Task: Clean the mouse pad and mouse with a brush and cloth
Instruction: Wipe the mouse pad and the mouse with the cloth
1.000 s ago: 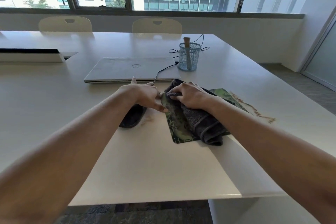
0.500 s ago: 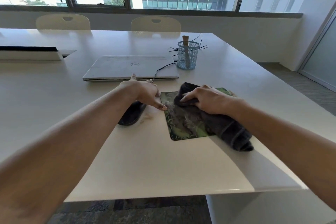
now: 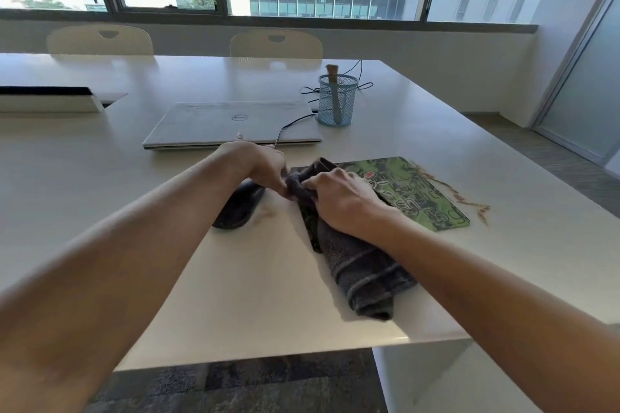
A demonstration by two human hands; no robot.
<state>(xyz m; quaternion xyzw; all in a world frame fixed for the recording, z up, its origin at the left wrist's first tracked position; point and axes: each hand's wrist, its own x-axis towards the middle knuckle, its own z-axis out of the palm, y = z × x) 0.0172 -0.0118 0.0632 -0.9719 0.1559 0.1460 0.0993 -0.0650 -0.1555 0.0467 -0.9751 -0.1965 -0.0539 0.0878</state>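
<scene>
A green patterned mouse pad (image 3: 419, 194) lies on the white table (image 3: 235, 295). My right hand (image 3: 339, 201) grips a dark grey cloth (image 3: 362, 275) and presses it on the pad's left part; the cloth trails off the pad toward the near table edge. My left hand (image 3: 255, 164) presses its fingertips on the pad's left edge, right beside the cloth. A black mouse (image 3: 238, 208) lies left of the pad, partly under my left wrist. The brush (image 3: 333, 77) stands in a blue mesh cup (image 3: 337, 111) farther back.
A closed silver laptop (image 3: 231, 124) lies behind my hands, with a black cable running to the mouse. Brown crumbs (image 3: 469, 204) are strewn right of the pad. Two chairs stand at the far side. The table's near right corner is close to the cloth.
My right hand has dragged the cloth back from the pad's middle to its left edge, baring the pad's right part. My left hand stays at the pad's left edge.
</scene>
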